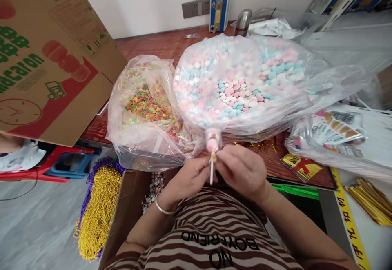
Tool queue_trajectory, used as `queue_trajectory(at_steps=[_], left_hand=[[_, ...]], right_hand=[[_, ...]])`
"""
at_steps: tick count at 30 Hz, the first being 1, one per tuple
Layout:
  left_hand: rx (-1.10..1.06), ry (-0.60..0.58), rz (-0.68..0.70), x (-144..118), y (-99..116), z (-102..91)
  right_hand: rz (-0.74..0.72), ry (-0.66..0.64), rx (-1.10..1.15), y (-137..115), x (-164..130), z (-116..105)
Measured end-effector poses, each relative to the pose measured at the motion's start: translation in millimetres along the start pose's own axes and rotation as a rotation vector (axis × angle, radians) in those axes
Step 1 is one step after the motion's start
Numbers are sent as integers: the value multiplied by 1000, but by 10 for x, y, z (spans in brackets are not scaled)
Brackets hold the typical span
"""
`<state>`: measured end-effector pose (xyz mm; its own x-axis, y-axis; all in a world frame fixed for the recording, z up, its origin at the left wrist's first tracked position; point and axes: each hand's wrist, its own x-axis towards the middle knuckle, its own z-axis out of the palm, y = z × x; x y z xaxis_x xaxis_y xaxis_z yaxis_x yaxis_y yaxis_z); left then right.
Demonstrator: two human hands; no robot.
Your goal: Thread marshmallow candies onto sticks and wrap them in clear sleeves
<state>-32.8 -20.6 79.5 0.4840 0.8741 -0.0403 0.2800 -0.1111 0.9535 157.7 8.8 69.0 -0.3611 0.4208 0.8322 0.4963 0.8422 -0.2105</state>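
Between my hands a wrapped candy pop (212, 141) stands over the table edge, its pink and white sweets upward and its white stick (211, 172) pointing down at me. My left hand (191, 176) is closed around the lower end by the stick. With fingers pinched, my right hand (243, 172) grips the gathered neck of the wrapper, where a small gold-coloured bit shows, perhaps a tie; the right fingers are slightly blurred. Just beyond lies a large clear bag of pastel candies (239, 94). Left of it is a bag of small ring-shaped candies (150, 102).
A large cardboard box (61, 66) stands at the left. Yellow bead strings (101, 209) hang beside an open carton (131, 200) near my left arm. To the right lie gold ties (372, 200), a small gold packet (301, 166) and plastic-wrapped packaging (337, 135). A blue device (219, 12) stands by the wall.
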Motion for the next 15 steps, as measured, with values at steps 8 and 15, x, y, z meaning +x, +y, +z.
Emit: queue_trajectory(at_steps=[8,15], left_hand=[[189,104,212,22,-107,-198],[458,720,247,112,-335,-62]], right_hand=[[276,-244,354,-133,-188,130],[452,-322,616,-264,-117,122]])
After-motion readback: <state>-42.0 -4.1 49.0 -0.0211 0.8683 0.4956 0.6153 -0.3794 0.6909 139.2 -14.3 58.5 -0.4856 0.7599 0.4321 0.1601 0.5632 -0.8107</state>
